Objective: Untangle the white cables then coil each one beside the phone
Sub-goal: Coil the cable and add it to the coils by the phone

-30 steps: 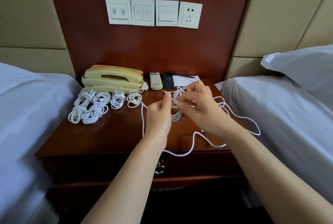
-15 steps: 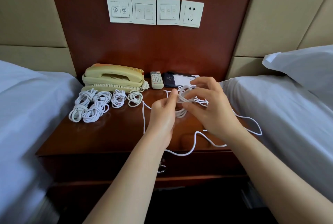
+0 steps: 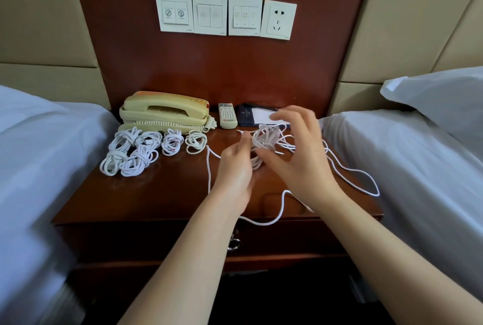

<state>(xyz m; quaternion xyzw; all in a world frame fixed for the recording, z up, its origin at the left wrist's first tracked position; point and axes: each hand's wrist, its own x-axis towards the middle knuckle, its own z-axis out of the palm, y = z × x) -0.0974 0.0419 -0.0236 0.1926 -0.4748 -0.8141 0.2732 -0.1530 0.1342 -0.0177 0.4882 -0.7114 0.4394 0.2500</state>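
My left hand (image 3: 235, 168) has thumb and fingertips pinched on the near side of a half-wound cable (image 3: 264, 139), holding its loops together just above the nightstand (image 3: 156, 194). My right hand (image 3: 300, 160) hovers over the far side of that bundle, fingers spread and loosely bent. It is blurred, and I can make out no strand pinched in it, though a few loops run under the palm.

From the bundle the unwound length trails off. One run drops past my left wrist and snakes along the front edge of the top. Another sweeps right in a wide loop (image 3: 366, 183) that lies over onto the bed (image 3: 418, 168) on that side.

Farther left, six finished coils (image 3: 138, 160) sit in two rows directly in front of the phone (image 3: 167, 113), some touching each other. A remote (image 3: 227, 115) and a notepad (image 3: 258, 115) lie behind my hands.

I judge this to be the coiling step on what looks like the last cable, since I see no other loose one. Next, I would have the right hand take the trailing run close to the bundle and lay another turn over the loops the left pinches. The slack should come in gently so the loop on the bed does not catch on the table corner. The left pinch must hold, or the turns will spring apart.
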